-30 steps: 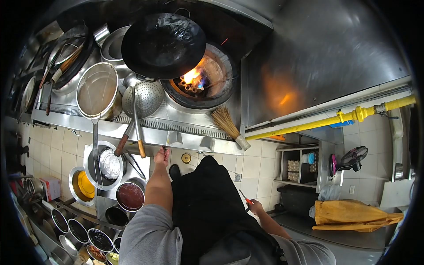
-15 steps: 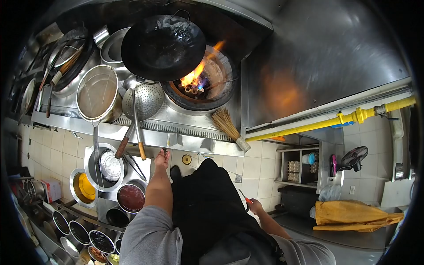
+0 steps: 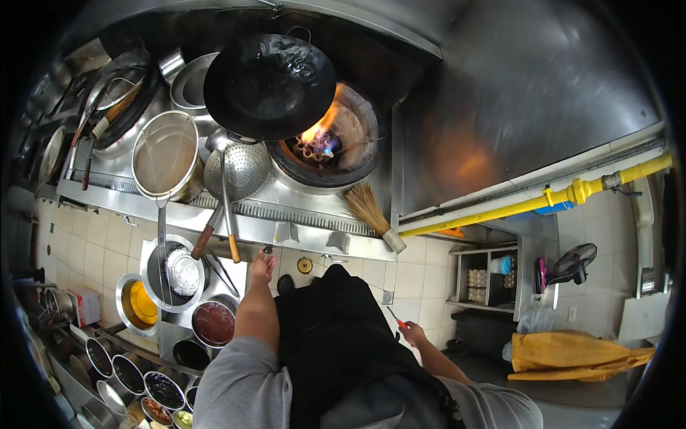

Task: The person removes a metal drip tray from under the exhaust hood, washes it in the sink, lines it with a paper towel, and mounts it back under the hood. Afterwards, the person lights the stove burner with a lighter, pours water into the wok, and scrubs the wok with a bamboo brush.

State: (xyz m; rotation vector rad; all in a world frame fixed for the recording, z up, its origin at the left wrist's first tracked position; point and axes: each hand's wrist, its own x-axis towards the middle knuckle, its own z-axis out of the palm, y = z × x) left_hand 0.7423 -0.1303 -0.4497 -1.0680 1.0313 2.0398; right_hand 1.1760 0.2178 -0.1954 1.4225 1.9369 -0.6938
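At the stove's front edge, the left hand pinches a dark knob; the right hand, farther back, grips a red-handled tool.

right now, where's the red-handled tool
In the head view, the red-handled tool is in the person's right hand, to the right of the black apron, its tip towards the small floor drain.

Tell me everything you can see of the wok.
The wok is wide, round and black, apparently metal, with a thin loop handle at its far edge. Its inside faces up, showing shiny patches. In view it overlaps the left side of the flaming burner. Nobody touches it; what supports it is hidden.
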